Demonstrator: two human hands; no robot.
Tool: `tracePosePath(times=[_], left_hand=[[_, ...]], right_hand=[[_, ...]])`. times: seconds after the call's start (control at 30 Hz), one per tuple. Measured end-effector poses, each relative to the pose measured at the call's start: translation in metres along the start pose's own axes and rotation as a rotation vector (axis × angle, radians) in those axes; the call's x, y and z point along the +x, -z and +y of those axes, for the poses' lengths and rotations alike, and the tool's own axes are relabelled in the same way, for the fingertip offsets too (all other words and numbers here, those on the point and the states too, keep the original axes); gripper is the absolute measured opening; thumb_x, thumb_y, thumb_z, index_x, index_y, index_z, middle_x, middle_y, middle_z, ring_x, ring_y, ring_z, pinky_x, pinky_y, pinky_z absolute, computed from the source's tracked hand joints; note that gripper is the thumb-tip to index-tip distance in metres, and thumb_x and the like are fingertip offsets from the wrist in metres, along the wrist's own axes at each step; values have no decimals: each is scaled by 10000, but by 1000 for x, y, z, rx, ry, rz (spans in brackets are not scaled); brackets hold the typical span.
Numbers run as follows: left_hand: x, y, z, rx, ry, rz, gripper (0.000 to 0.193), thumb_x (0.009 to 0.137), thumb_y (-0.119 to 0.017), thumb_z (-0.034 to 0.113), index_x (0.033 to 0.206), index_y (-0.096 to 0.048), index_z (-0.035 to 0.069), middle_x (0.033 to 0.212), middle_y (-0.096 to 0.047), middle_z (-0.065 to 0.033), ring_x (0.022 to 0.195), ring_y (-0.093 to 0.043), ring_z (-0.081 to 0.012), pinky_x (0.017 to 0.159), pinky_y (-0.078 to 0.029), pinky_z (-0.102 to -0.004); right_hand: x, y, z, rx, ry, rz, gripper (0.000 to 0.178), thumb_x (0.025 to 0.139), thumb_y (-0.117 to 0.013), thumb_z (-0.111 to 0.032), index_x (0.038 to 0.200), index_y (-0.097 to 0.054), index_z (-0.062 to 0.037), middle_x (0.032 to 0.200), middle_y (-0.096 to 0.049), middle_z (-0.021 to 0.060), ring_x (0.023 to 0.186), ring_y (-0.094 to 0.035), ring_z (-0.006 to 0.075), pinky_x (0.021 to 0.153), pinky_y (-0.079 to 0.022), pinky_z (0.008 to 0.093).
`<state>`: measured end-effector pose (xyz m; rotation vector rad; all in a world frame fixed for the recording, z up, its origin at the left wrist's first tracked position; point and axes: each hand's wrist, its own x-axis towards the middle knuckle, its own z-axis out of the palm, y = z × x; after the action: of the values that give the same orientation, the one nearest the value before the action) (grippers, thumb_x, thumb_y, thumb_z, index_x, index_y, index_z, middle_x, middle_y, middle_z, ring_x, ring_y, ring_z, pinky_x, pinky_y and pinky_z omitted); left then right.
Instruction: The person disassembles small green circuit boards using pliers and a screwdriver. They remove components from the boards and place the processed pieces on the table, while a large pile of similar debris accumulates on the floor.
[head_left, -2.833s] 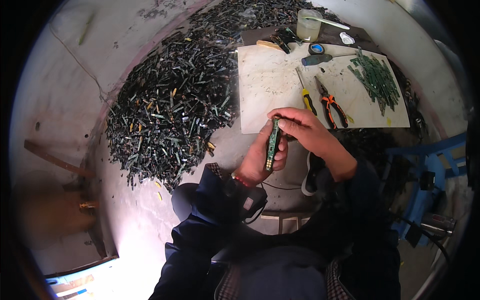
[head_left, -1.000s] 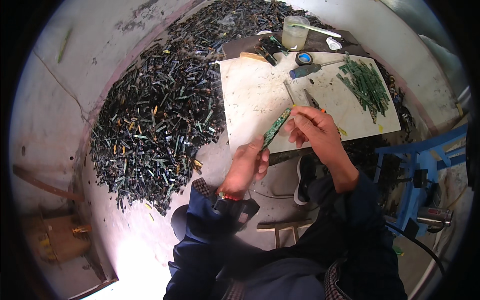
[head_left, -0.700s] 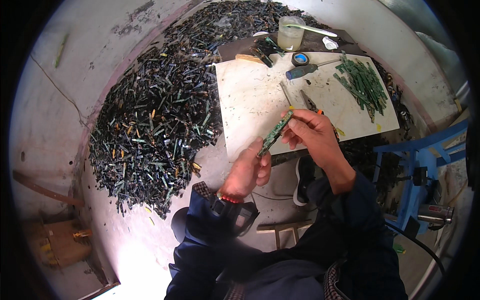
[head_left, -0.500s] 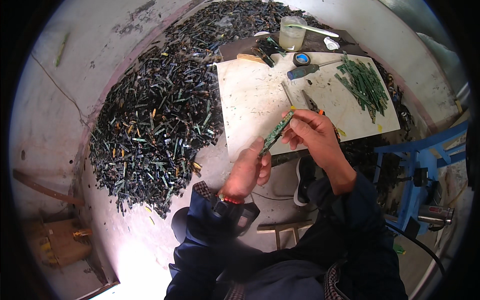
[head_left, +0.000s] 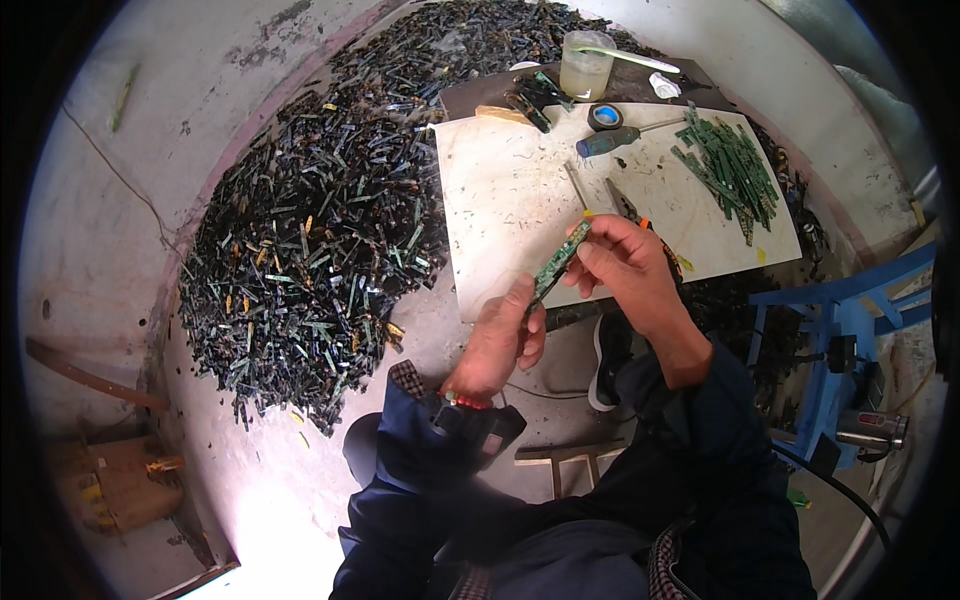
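Observation:
A narrow green circuit board strip slants between my hands, above the near edge of a stained white board. Its lower end is gripped by my left hand, thumb along the top and fingers curled beneath. My right hand pinches the upper end between thumb and fingers. Just beyond the right fingertips lie pliers with orange on the handles and a thin metal tool. A blue-handled screwdriver and a roll of tape rest farther back.
Loose green strips are piled on the board's right side. A cloudy plastic cup with a pale-handled tool across it stands at the back. A large heap of dark strips covers the floor at left. A blue metal frame stands at right.
Both hands and the circuit board strip have shifted very slightly to the right. The grip of each hand looks the same.

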<state>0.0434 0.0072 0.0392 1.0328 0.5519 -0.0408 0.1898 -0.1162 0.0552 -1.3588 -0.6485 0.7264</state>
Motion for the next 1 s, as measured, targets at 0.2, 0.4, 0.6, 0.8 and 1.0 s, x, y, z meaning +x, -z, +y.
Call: tracePosePath(times=[0.2, 0.4, 0.6, 0.8, 1.0], left_hand=[[2, 3, -5, -45, -7, -43, 549, 972, -422, 585, 698, -434, 109, 530, -380, 0, 452, -347, -115, 444, -273, -260], [0, 2, -6, -55, -24, -122, 520, 977, -446, 549, 701, -433, 109, 533, -385, 1, 456, -348, -105, 443, -275, -252], [0, 2, -10, -51, -46, -117, 535, 970, -453, 568, 694, -430, 110, 532, -394, 0, 455, -352, -101, 441, -275, -250], [-1, -1, -7, -44, -45, -124, 566, 972, -410, 599, 677, -414, 116, 524, -383, -9, 449, -350, -112, 441, -274, -254], [-4, -2, -6, -149, 44, -223, 601, 984, -323, 614, 635, -381, 129, 487, -330, -16, 417, -301, -135, 419, -237, -274]], right_hand=[[1, -2, -3, 16, -20, -12, 149, 941, -489, -11, 1050, -587, 19, 808, -639, 55, 682, -620, 101, 587, -497, 234], [1, -4, -3, 27, -19, -15, 164, 938, -472, 3, 1048, -592, 16, 827, -643, 55, 707, -620, 98, 607, -504, 234], [0, -5, 3, 57, 27, -20, 154, 941, -487, -1, 1051, -593, 18, 829, -644, 59, 703, -613, 95, 613, -504, 239], [-2, -7, -1, 59, 35, -50, 156, 945, -502, -5, 1062, -602, 20, 813, -641, 54, 663, -585, 90, 608, -488, 230], [-2, -8, -8, 67, 10, -63, 192, 940, -513, 5, 1101, -617, 23, 791, -622, 37, 656, -574, 80, 602, -480, 227]])
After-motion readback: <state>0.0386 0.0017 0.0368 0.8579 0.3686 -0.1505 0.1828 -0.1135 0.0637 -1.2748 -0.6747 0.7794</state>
